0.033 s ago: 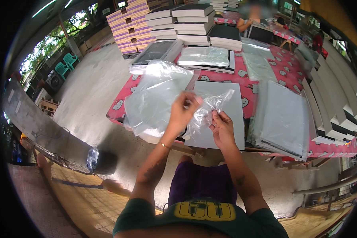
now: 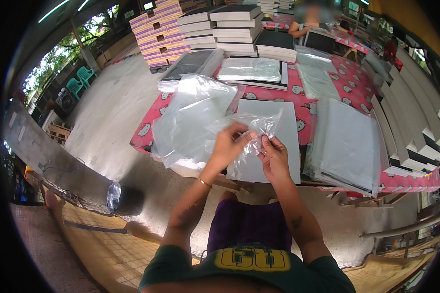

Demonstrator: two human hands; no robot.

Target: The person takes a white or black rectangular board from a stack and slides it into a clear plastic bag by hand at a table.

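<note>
Between my hands is a crumpled clear plastic bag (image 2: 271, 123). My right hand (image 2: 275, 158) pinches its edge between thumb and fingers. My left hand (image 2: 229, 145), slightly blurred, has its fingers curled on the bag's left part, with plastic hanging below them. Both hands are above a flat light-grey sheet (image 2: 289, 163) at the table's near edge. Just left of my left hand lies a loose heap of clear plastic bags (image 2: 188, 122), spread over the table corner. Right of the sheet lies a pile of pale flat pieces in clear plastic (image 2: 347, 141).
A pink patterned cloth (image 2: 300, 90) covers the table. Thick black-covered books (image 2: 237, 29) rise in stacks at the back, and more books (image 2: 410, 122) line the right side. Folded plastic (image 2: 249, 69) lies on a dark board mid-table. Another person (image 2: 305, 29) is at the far table.
My left hand has come slightly down and to the right, nearer my right hand. The plastic between them has shifted and bunched; my right hand stays almost in place.
</note>
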